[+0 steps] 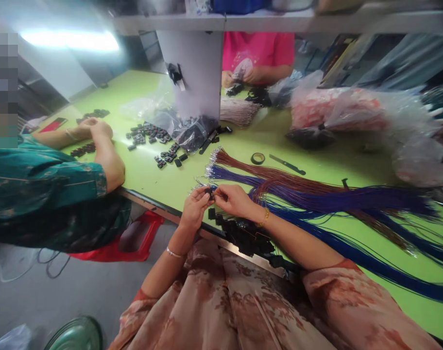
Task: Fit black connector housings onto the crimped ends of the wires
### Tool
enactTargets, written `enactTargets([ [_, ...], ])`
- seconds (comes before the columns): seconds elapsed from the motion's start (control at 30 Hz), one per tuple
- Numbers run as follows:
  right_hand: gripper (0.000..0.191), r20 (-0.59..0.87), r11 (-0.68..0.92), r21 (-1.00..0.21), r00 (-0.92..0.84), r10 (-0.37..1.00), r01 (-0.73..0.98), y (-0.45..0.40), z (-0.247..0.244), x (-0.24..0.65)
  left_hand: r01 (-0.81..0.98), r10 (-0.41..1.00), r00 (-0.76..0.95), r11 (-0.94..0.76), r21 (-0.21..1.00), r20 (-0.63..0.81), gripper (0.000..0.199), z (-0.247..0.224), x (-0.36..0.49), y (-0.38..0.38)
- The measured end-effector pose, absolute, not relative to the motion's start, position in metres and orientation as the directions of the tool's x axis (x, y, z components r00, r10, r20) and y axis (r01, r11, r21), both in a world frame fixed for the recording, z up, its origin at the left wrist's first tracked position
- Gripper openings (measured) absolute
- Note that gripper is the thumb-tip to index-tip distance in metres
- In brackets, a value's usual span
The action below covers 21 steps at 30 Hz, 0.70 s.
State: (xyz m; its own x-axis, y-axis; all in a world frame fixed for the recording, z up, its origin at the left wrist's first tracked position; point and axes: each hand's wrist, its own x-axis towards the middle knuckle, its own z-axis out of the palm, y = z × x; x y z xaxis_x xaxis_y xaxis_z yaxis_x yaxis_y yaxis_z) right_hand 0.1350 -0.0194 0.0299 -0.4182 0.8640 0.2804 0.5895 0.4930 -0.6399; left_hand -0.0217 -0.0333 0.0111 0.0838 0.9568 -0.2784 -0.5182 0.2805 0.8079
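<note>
Near the table's front edge, my left hand [195, 206] pinches a small black connector [209, 193] between thumb and fingers. My right hand [233, 199] meets it from the right, its fingers closed at the connector's side; what they grip is too small to make out. Just below my hands lies a heap of black connectors [243, 236] along the edge. Bundles of brown wires [265, 172], purple wires [298, 197] and blue wires [327, 243] stretch to the right, with silvery tips at their left ends.
Behind are a tape roll [258, 158], a knife [287, 164], scattered black parts [148, 133] and plastic bags [338, 109]. A person in green [42, 189] sits at left, another in pink [258, 51] across the green table [148, 180]. A shelf [243, 23] hangs overhead.
</note>
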Motion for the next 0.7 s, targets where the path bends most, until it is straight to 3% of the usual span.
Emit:
enactTargets([
  [0.17, 0.011, 0.275, 0.492, -0.613, -0.416, 0.867, 0.618, -0.020, 0.032, 0.134, -0.451, 0.967, 0.062, 0.249, 0.857, -0.248, 0.039, 0.012, -0.018, -0.035],
  [0.3, 0.022, 0.222, 0.450, -0.646, -0.413, 0.883, 0.617, 0.010, 0.038, 0.151, -0.457, 0.958, 0.084, 0.280, 0.844, -0.273, 0.040, 0.013, -0.022, -0.030],
  [0.47, 0.017, 0.085, 0.210, -0.397, -0.192, 0.978, 0.893, 0.060, 0.027, 0.174, -0.478, 0.955, 0.107, 0.295, 0.828, -0.278, 0.042, 0.012, -0.025, -0.022],
  [0.6, 0.019, 0.026, 0.247, -0.348, -0.254, 0.967, 0.905, 0.068, 0.018, 0.179, -0.486, 0.951, 0.110, 0.305, 0.819, -0.289, 0.040, 0.011, -0.026, -0.022],
  [0.7, 0.024, 0.064, 0.317, -0.208, -0.311, 0.948, 0.925, 0.064, 0.021, 0.179, -0.487, 0.952, 0.105, 0.303, 0.819, -0.289, 0.038, 0.010, -0.027, -0.022],
])
